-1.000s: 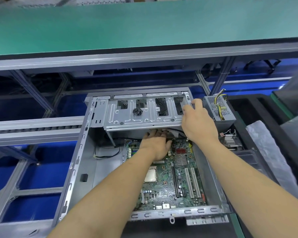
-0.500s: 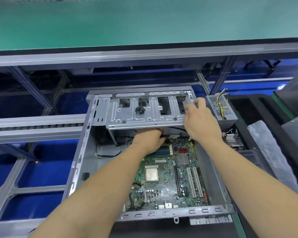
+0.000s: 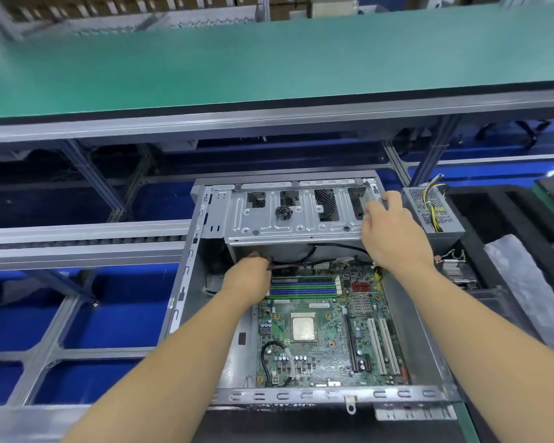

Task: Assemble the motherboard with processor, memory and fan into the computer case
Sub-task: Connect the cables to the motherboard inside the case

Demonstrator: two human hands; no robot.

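Overhead, a long green-topped workbench (image 3: 269,65) on a grey aluminium frame is seen spanning the far side. Below it, an open grey sheet-metal computer case (image 3: 202,276) is laid on its side, interior facing up. A hinged grey steel drive cage (image 3: 295,215), with stamped ribs and perforated cut-outs, is seen across the case's far end, above the board's far edge.

Flat on the case floor, a green rectangular motherboard (image 3: 320,343) is seated, its far edge running under the cage. Near its middle a square silver processor (image 3: 303,329) is mounted. Green and blue memory slots (image 3: 303,287) are lined up at the board's far end, white expansion slots (image 3: 383,346) along its right side. A black looped cable (image 3: 264,354) is noted at the near-left corner. No fan is seen on the board.

Outside the case's right wall, a grey perforated power supply box (image 3: 432,212) with yellow and black wires is recorded.

The right hand (image 3: 394,231) is placed on the cage's right end, fingers curled over its edge and gripping it. The left hand (image 3: 248,276) is reached under the cage at the board's far-left corner, fingers bent around a thin black cable (image 3: 288,266); how firm that hold is cannot be told, as the fingertips are hidden in shadow.
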